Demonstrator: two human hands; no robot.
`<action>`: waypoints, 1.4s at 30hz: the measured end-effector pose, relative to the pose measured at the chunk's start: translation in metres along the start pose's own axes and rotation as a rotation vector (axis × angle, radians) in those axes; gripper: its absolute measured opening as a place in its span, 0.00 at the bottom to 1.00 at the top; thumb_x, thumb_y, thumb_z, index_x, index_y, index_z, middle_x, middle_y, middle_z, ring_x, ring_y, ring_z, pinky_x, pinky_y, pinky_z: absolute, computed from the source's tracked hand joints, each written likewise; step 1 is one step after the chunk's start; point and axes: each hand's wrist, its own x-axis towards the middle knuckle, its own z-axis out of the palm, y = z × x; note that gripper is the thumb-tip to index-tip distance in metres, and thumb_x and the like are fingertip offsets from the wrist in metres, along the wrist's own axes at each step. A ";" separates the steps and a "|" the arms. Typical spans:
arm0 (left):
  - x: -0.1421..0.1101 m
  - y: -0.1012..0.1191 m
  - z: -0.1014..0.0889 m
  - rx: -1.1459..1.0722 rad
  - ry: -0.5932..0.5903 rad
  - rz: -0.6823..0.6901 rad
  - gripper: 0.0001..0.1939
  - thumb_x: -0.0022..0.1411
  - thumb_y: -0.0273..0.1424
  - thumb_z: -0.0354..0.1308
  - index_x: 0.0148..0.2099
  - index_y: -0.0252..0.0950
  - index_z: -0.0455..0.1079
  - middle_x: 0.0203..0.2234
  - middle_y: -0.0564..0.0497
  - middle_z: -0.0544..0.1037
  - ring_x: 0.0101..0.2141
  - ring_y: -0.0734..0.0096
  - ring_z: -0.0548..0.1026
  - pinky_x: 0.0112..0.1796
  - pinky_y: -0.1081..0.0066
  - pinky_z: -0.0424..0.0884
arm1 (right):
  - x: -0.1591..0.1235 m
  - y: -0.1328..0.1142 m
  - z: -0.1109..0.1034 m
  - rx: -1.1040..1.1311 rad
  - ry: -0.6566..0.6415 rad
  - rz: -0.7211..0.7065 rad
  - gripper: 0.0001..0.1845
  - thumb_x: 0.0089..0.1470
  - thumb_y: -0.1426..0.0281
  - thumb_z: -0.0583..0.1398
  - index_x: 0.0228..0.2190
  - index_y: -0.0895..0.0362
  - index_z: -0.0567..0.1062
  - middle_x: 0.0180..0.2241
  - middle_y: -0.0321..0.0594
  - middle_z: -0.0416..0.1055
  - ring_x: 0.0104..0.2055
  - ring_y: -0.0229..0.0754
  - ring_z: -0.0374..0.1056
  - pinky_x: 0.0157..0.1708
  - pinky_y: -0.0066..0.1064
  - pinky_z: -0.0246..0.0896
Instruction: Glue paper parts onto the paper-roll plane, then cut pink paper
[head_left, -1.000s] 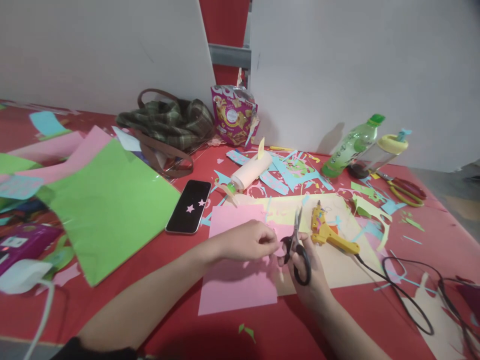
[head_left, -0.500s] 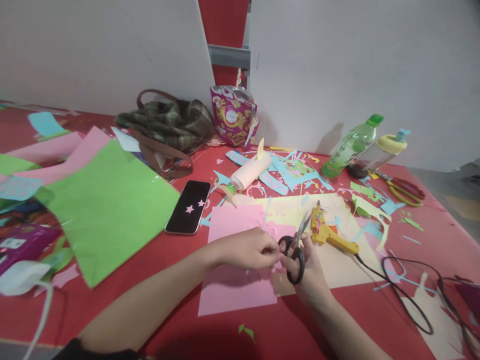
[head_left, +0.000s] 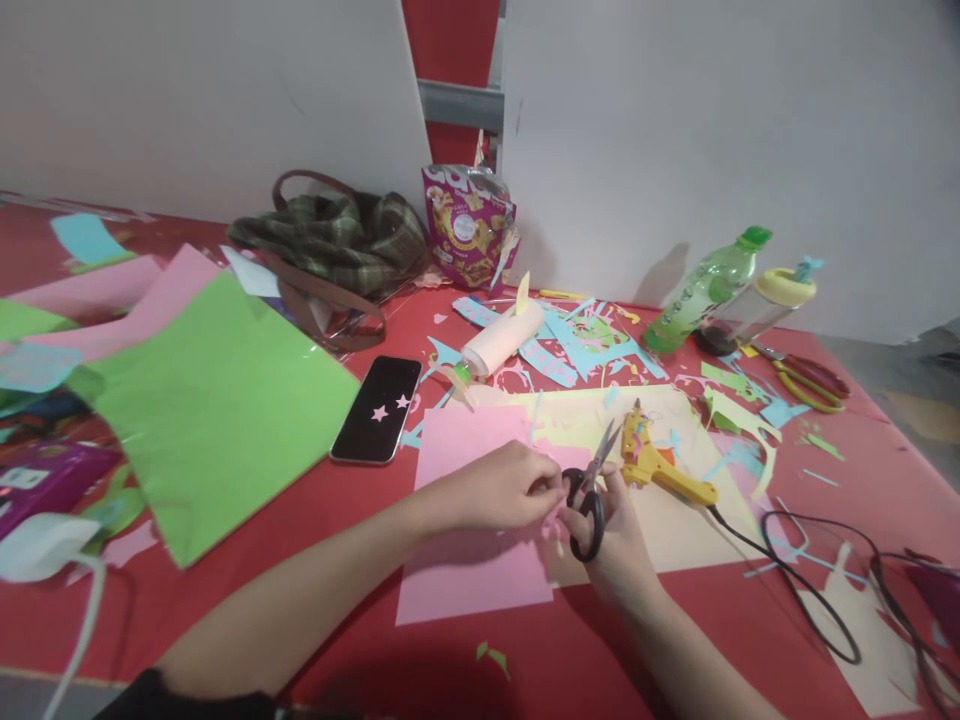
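My right hand point(head_left: 619, 530) holds black-handled scissors point(head_left: 602, 450), their blades slightly parted and pointing up and away. Close beside it, my left hand point(head_left: 517, 487) is closed, its fingertips pinching a small piece of pink paper point(head_left: 553, 524) between the hands; the fingers hide most of it. Beneath the left hand lies a pink sheet point(head_left: 465, 580), partly over a cream sheet point(head_left: 675, 535). Two small pink stars point(head_left: 379, 413) rest on a dark phone point(head_left: 386, 440) to the left.
A yellow glue gun point(head_left: 667, 470) with a black cord lies right of the scissors. Behind are a paper-wrapped roll point(head_left: 502, 340), paper scraps, a snack bag point(head_left: 469, 225) and a green bottle point(head_left: 701, 290). Green sheets point(head_left: 225, 410) and a plaid bag point(head_left: 337, 245) are left.
Both hands have shifted very slightly, staying close together. More of the pink piece shows between them. The scissors remain in my right hand.
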 end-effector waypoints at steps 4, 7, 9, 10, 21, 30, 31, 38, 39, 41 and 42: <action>0.000 -0.002 0.000 -0.010 0.025 -0.036 0.15 0.56 0.31 0.42 0.25 0.31 0.66 0.18 0.52 0.69 0.18 0.80 0.62 0.21 0.78 0.55 | 0.000 -0.002 0.001 0.036 0.029 -0.011 0.20 0.36 0.76 0.63 0.26 0.53 0.56 0.20 0.24 0.60 0.15 0.25 0.53 0.14 0.17 0.49; 0.000 -0.003 0.000 -0.012 0.024 -0.048 0.16 0.58 0.34 0.41 0.27 0.32 0.65 0.19 0.53 0.69 0.18 0.80 0.61 0.21 0.78 0.54 | 0.001 -0.005 0.002 0.072 0.043 -0.019 0.20 0.36 0.76 0.63 0.26 0.52 0.57 0.19 0.23 0.59 0.14 0.25 0.53 0.14 0.17 0.49; 0.000 -0.004 0.000 0.003 0.003 -0.031 0.16 0.58 0.35 0.42 0.26 0.32 0.64 0.18 0.54 0.67 0.18 0.80 0.61 0.21 0.78 0.54 | 0.001 -0.005 0.001 0.084 0.063 -0.036 0.19 0.36 0.75 0.63 0.26 0.53 0.57 0.19 0.23 0.59 0.14 0.25 0.53 0.14 0.18 0.50; 0.001 -0.004 0.000 0.013 -0.004 -0.021 0.16 0.57 0.36 0.42 0.24 0.32 0.63 0.17 0.54 0.66 0.18 0.80 0.60 0.20 0.78 0.53 | 0.002 -0.005 0.001 0.086 0.074 -0.046 0.19 0.36 0.75 0.64 0.26 0.53 0.58 0.19 0.23 0.59 0.14 0.25 0.54 0.15 0.18 0.51; 0.004 -0.007 0.007 -0.118 0.010 -0.052 0.17 0.57 0.37 0.41 0.21 0.33 0.55 0.16 0.56 0.61 0.19 0.81 0.57 0.21 0.78 0.53 | 0.003 0.000 -0.001 0.086 0.110 -0.065 0.19 0.36 0.75 0.64 0.27 0.53 0.58 0.23 0.26 0.63 0.19 0.27 0.58 0.19 0.19 0.54; 0.002 -0.006 -0.014 -0.119 0.122 -0.067 0.11 0.54 0.30 0.44 0.20 0.33 0.55 0.16 0.58 0.58 0.19 0.81 0.56 0.21 0.78 0.53 | 0.000 0.003 0.001 0.082 -0.057 0.068 0.22 0.35 0.73 0.64 0.29 0.52 0.57 0.23 0.28 0.64 0.23 0.33 0.61 0.21 0.24 0.57; 0.002 -0.006 -0.019 -0.096 0.148 -0.055 0.11 0.53 0.30 0.45 0.20 0.33 0.54 0.16 0.58 0.57 0.20 0.81 0.56 0.22 0.78 0.54 | 0.001 0.006 0.000 0.089 -0.108 0.072 0.22 0.36 0.72 0.65 0.29 0.51 0.57 0.24 0.29 0.64 0.24 0.34 0.62 0.22 0.25 0.57; -0.002 -0.007 -0.040 0.011 0.275 -0.025 0.12 0.54 0.30 0.45 0.20 0.33 0.54 0.16 0.58 0.58 0.21 0.80 0.57 0.25 0.78 0.55 | 0.007 0.027 -0.007 0.099 -0.434 -0.003 0.22 0.38 0.59 0.62 0.30 0.52 0.57 0.27 0.33 0.63 0.27 0.39 0.64 0.25 0.33 0.59; -0.003 -0.006 -0.041 0.018 0.277 -0.028 0.12 0.54 0.30 0.45 0.19 0.33 0.53 0.16 0.58 0.57 0.20 0.81 0.57 0.25 0.78 0.55 | 0.007 0.027 -0.008 0.082 -0.451 -0.006 0.22 0.38 0.58 0.62 0.31 0.52 0.57 0.27 0.35 0.63 0.28 0.40 0.64 0.26 0.33 0.58; -0.003 -0.004 -0.042 0.028 0.268 -0.029 0.13 0.54 0.29 0.45 0.19 0.33 0.52 0.15 0.58 0.56 0.20 0.81 0.56 0.24 0.78 0.54 | 0.006 0.025 -0.008 0.054 -0.479 -0.003 0.23 0.38 0.56 0.62 0.32 0.52 0.57 0.29 0.36 0.62 0.29 0.40 0.64 0.28 0.34 0.58; -0.004 -0.003 -0.042 0.035 0.255 -0.028 0.13 0.54 0.29 0.45 0.19 0.33 0.52 0.15 0.58 0.56 0.20 0.81 0.56 0.24 0.78 0.54 | 0.006 0.025 -0.009 0.045 -0.493 0.005 0.24 0.38 0.56 0.61 0.32 0.52 0.57 0.30 0.37 0.62 0.29 0.40 0.64 0.28 0.35 0.58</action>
